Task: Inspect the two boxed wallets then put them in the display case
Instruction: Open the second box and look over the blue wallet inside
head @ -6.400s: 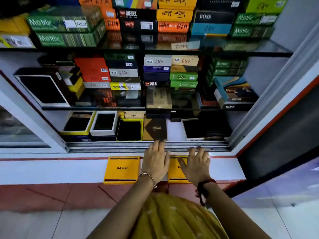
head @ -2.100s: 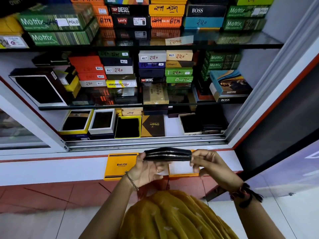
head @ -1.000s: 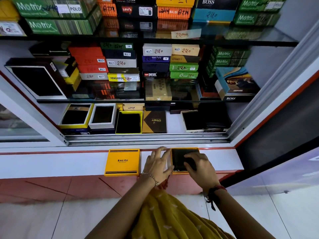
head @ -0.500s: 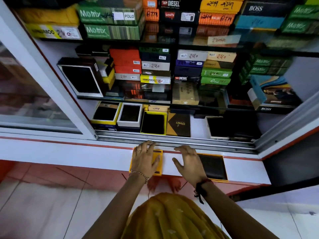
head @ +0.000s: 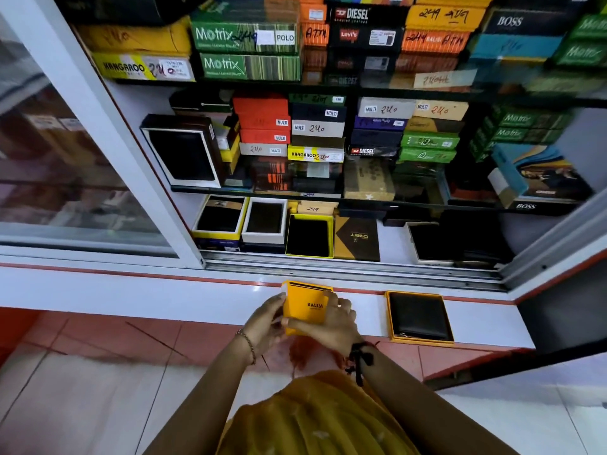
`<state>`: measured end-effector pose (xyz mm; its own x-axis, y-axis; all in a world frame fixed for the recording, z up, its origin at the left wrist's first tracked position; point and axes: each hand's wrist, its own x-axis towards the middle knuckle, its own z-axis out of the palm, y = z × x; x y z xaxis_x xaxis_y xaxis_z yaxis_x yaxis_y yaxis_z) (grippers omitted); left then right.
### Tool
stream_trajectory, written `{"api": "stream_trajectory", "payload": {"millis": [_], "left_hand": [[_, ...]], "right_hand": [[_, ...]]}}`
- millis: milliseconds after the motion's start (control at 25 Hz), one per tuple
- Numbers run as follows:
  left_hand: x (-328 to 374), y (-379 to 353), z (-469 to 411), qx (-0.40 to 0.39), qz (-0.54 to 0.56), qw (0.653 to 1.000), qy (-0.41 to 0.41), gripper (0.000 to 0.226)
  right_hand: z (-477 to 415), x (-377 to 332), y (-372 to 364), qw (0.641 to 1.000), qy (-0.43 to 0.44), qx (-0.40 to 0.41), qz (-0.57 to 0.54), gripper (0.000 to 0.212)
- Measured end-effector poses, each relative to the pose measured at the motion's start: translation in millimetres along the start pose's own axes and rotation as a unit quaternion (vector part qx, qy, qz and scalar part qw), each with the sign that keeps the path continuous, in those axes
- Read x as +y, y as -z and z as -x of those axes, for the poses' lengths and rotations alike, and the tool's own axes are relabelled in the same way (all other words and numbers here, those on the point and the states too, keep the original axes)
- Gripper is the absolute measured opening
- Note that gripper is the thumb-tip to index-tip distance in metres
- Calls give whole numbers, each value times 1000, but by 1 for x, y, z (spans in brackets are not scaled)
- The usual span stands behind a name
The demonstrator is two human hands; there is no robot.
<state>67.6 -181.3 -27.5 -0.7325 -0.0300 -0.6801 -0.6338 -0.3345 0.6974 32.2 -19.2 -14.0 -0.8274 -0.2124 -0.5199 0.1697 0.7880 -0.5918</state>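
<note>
The closed yellow box [head: 307, 308] has come up off the surface [head: 164, 300] since half a second ago, gripped by both hands' fingers [head: 338, 303]. Lift its lid straight; the open box [head: 418, 318] waits alongside.

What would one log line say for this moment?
both hands: left hand and right hand hold closed BALISI box | open box with wallet: on ledge, untouched
</note>
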Motion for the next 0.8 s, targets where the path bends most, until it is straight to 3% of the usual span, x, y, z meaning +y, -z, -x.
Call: {"api": "stream_trajectory", "payload": {"millis": [200, 280, 360, 400, 480, 560, 600, 680, 800], "left_hand": [[-20, -15, -10, -95, 91, 990, 54, 73], [-25, -17, -12, -108, 126, 985, 56, 79], [-27, -13, -15, -99, 152, 982, 47, 81], [-26, -9, -16, -91, 161, 982, 39, 78], [-24, 1, -18, -52, 167, 984, 21, 69], [-22, 5, -18, 16, 145, 989, 14, 61], [-21, 3, -18, 56, 110, 992, 3, 56], [-22, -6, -20, 152, -4, 987, -50, 37], [-20, -13, -21, 233, -151, 948, -155, 8]], "right_hand": [[2, 0, 1, 997, 0, -17, -81, 117], [6, 2, 4, 995, 8, -12, -102, 114], [11, 8, 10, 980, 24, -11, -195, 107], [13, 14, 15, 962, 25, -11, -270, 96], [14, 27, 22, 889, -11, 6, -458, 62], [14, 40, 23, 827, -44, 62, -556, 37], [12, 46, 20, 831, -56, 106, -543, 31], [9, 53, 10, 873, -70, 180, -447, 26], [4, 60, 1, 919, -41, 207, -333, 21]]}}
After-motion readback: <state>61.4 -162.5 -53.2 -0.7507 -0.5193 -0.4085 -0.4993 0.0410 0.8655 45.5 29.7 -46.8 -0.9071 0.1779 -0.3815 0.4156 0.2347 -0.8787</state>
